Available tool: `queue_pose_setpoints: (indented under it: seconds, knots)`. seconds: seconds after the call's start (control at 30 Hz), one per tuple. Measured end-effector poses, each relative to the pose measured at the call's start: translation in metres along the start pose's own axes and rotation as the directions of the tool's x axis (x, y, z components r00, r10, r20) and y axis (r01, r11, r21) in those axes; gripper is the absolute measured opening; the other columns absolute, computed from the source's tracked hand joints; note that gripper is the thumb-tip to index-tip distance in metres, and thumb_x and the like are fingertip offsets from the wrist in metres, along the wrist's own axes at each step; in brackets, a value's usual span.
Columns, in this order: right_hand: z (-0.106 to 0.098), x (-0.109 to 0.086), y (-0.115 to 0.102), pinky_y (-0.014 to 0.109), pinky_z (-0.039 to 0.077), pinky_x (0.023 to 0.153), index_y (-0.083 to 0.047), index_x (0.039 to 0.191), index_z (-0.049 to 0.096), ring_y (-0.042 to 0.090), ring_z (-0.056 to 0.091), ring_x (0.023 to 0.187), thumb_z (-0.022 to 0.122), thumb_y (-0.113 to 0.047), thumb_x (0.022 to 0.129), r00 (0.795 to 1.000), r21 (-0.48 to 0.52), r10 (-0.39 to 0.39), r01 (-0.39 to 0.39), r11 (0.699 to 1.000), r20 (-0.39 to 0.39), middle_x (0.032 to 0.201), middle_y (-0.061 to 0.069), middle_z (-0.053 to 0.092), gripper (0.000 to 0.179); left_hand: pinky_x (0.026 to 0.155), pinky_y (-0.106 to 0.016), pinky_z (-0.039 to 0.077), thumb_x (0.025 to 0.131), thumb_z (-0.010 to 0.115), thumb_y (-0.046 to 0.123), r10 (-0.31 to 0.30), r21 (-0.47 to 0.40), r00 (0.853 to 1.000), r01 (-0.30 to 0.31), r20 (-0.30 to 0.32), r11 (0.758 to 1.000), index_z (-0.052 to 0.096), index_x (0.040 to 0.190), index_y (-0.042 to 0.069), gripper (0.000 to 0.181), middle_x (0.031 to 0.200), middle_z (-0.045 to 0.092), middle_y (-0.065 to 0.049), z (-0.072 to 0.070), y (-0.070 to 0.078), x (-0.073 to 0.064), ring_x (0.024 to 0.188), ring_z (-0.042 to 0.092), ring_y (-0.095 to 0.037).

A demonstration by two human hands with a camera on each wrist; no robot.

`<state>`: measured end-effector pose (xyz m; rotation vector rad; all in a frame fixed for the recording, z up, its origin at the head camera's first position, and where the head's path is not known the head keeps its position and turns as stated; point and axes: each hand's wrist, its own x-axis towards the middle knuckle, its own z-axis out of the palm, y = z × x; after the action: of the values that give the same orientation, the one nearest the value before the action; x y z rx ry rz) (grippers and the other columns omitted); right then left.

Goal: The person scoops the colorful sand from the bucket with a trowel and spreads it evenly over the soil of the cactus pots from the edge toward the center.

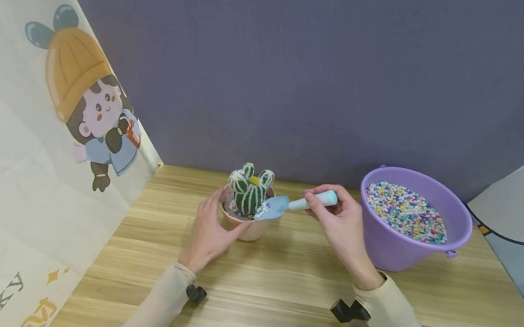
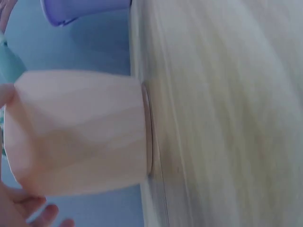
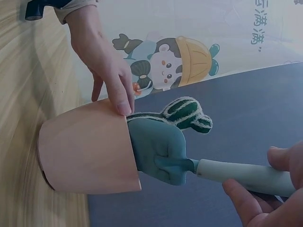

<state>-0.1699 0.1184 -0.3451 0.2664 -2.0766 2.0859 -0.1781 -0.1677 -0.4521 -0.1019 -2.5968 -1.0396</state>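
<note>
A knitted-looking green and white cactus (image 1: 249, 197) stands in a pale pink flower pot (image 1: 256, 231), among small coloured pebbles. My left hand (image 1: 209, 232) grips the pot at its rim, thumb on the near side and fingers round the left. With my right hand (image 1: 343, 225) I pinch the pale handle of a light blue hand trowel (image 1: 274, 207). Its blade tilts down over the pot's right rim beside the cactus, with some pebbles at the tip. In the right wrist view the trowel's blade (image 3: 158, 146) partly hides the cactus. The left wrist view shows mainly the pot's side (image 2: 80, 132).
To the right stands a purple bucket (image 1: 389, 251) holding many coloured pebbles (image 1: 405, 210), close to my right hand. A dark wall (image 1: 299, 82) rises behind the wooden table (image 1: 272, 298). A white panel with a cartoon figure (image 1: 104, 109) borders the left.
</note>
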Motion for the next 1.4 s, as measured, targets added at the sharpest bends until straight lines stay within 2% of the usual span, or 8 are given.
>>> queue_pose_setpoints:
  seconds: [0.13, 0.27, 0.37, 0.43, 0.57, 0.8, 1.13, 1.4]
  knots:
    - [0.000, 0.001, -0.001, 0.028, 0.066, 0.086, 0.008, 0.116, 0.064, 0.007, 0.078, 0.095, 0.076, -0.007, 0.099, 1.000, -0.017, -0.004, 0.004, 1.000, 0.002, 0.105, -0.002, 0.081, 0.025, 0.128, -0.064, 0.032, 0.080, 0.084, 0.065, 0.047, -0.018, 0.997, -0.046, 0.059, 0.999, 0.028, 0.167, 0.006, 0.119, 0.172, 0.035, -0.016, -0.006, -0.006, 0.007, 0.157, 0.036, -0.038]
    - [0.000, 0.001, -0.003, 0.028, 0.066, 0.085, 0.007, 0.116, 0.065, 0.007, 0.077, 0.094, 0.076, -0.008, 0.099, 1.000, -0.031, -0.009, 0.009, 0.999, 0.002, 0.102, -0.007, 0.080, 0.025, 0.127, -0.066, 0.031, 0.081, 0.085, 0.062, 0.125, -0.083, 0.984, -0.116, 0.126, 0.990, 0.023, 0.171, 0.019, 0.118, 0.175, 0.031, -0.009, -0.009, -0.010, 0.017, 0.159, 0.034, -0.035]
    - [0.001, 0.002, -0.003, 0.029, 0.066, 0.086, 0.007, 0.116, 0.065, 0.007, 0.077, 0.093, 0.076, -0.008, 0.099, 1.000, -0.019, -0.002, 0.002, 1.000, 0.007, 0.102, -0.008, 0.080, 0.025, 0.128, -0.065, 0.030, 0.082, 0.085, 0.064, 0.136, -0.123, 0.979, -0.117, 0.155, 0.985, 0.021, 0.171, 0.027, 0.116, 0.175, 0.031, -0.004, -0.009, -0.012, 0.019, 0.159, 0.034, -0.032]
    - [0.001, 0.002, -0.003, 0.030, 0.066, 0.086, 0.007, 0.116, 0.065, 0.007, 0.077, 0.093, 0.076, -0.007, 0.099, 1.000, -0.008, 0.003, -0.003, 1.000, 0.012, 0.102, -0.007, 0.079, 0.025, 0.128, -0.064, 0.031, 0.081, 0.085, 0.065, 0.123, -0.136, 0.980, -0.102, 0.157, 0.985, 0.021, 0.171, 0.027, 0.116, 0.174, 0.032, -0.005, -0.009, -0.013, 0.018, 0.158, 0.035, -0.032]
    - [0.003, 0.001, -0.004, 0.031, 0.066, 0.086, 0.008, 0.116, 0.065, 0.008, 0.077, 0.091, 0.076, -0.006, 0.098, 1.000, 0.000, -0.007, 0.007, 1.000, 0.014, 0.101, -0.008, 0.079, 0.025, 0.129, -0.060, 0.031, 0.080, 0.085, 0.067, 0.086, -0.119, 0.986, -0.069, 0.146, 0.990, 0.023, 0.170, 0.023, 0.118, 0.173, 0.033, -0.006, -0.009, -0.012, 0.016, 0.158, 0.036, -0.030]
    - [0.006, -0.002, -0.007, 0.030, 0.067, 0.084, 0.007, 0.114, 0.066, 0.008, 0.077, 0.089, 0.077, -0.005, 0.098, 0.999, -0.024, -0.043, 0.044, 0.999, 0.027, 0.100, -0.010, 0.079, 0.023, 0.127, -0.061, 0.036, 0.077, 0.089, 0.062, 0.038, -0.057, 0.992, -0.032, 0.117, 0.998, 0.027, 0.168, 0.013, 0.121, 0.171, 0.035, -0.012, -0.006, -0.006, 0.014, 0.155, 0.039, -0.033]
    - [0.013, -0.007, -0.013, 0.029, 0.067, 0.079, 0.005, 0.112, 0.069, 0.008, 0.076, 0.083, 0.079, -0.001, 0.095, 0.995, -0.044, -0.097, 0.098, 0.994, 0.025, 0.097, -0.012, 0.079, 0.020, 0.122, -0.058, 0.044, 0.069, 0.095, 0.058, 0.021, -0.011, 1.000, -0.021, -0.017, 1.000, 0.037, 0.162, 0.008, 0.120, 0.158, 0.046, -0.013, 0.004, 0.006, 0.008, 0.144, 0.046, -0.035]
    - [0.008, -0.006, -0.014, 0.030, 0.068, 0.077, 0.004, 0.111, 0.070, 0.007, 0.076, 0.081, 0.079, -0.004, 0.096, 0.993, -0.081, -0.120, 0.119, 0.990, -0.010, 0.096, -0.013, 0.079, 0.020, 0.118, -0.055, 0.046, 0.070, 0.091, 0.064, 0.011, 0.039, 0.996, -0.008, -0.088, 0.999, 0.038, 0.161, 0.007, 0.120, 0.155, 0.045, -0.017, 0.011, 0.013, 0.004, 0.140, 0.048, -0.036]
